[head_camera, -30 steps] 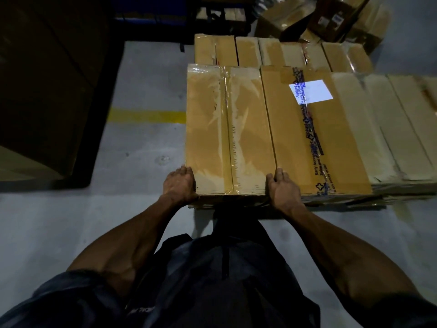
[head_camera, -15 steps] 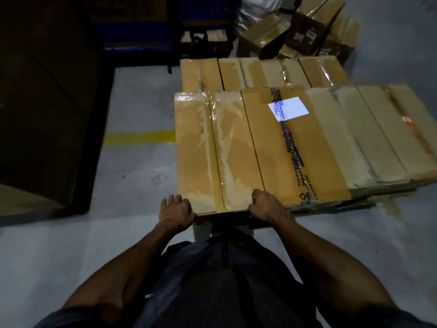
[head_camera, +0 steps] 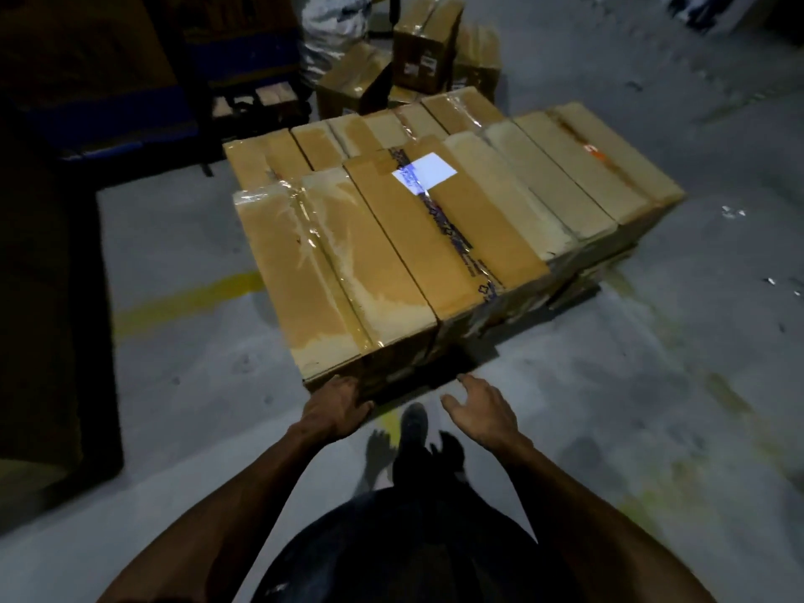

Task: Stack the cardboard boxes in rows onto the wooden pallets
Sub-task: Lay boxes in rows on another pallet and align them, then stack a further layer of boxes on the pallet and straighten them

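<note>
Long taped cardboard boxes lie side by side in two rows on a low pallet [head_camera: 578, 289], whose dark edge shows at the right under the stack. The nearest, leftmost box [head_camera: 322, 276] is wrapped in clear tape. The box beside it [head_camera: 439, 219] carries a white label. My left hand [head_camera: 337, 409] rests against the lower near corner of the leftmost box, its fingers curled. My right hand [head_camera: 480, 409] hovers off the boxes with its fingers spread and nothing in it.
More cardboard boxes [head_camera: 428, 45] stand loose on the floor behind the stack. A dark tall mass [head_camera: 48, 298] fills the left side. A yellow floor line [head_camera: 187, 298] runs left of the stack. My shoe [head_camera: 413, 422] is just before the boxes.
Both hands were on the near end of the leftmost box. My right hand has now come off it and opened, and my view has swung left and back from the stack.
</note>
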